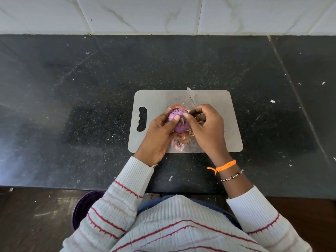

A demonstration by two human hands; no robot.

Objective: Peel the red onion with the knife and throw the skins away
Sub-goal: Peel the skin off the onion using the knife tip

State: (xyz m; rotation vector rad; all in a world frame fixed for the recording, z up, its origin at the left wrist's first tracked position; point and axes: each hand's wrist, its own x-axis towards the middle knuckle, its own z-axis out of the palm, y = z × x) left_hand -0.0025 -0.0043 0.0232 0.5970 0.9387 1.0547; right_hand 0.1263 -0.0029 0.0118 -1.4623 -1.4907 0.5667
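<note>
Black speckled stone countertop [76, 99], glossy, runs full width below a white marble-tiled wall [145, 13]. A seam line crosses the slab diagonally at far right. Small white crumbs and flecks [272, 101] are scattered over the surface, mostly on the right side, with one pale scrap [170, 178] near the front edge. Grey plastic cutting board [214, 99] lies flat at centre, its handle cutout to the left. Loose papery onion skins [179, 142] lie on the board's near part, and more sit at its middle. Dark floor below the front edge.
</note>
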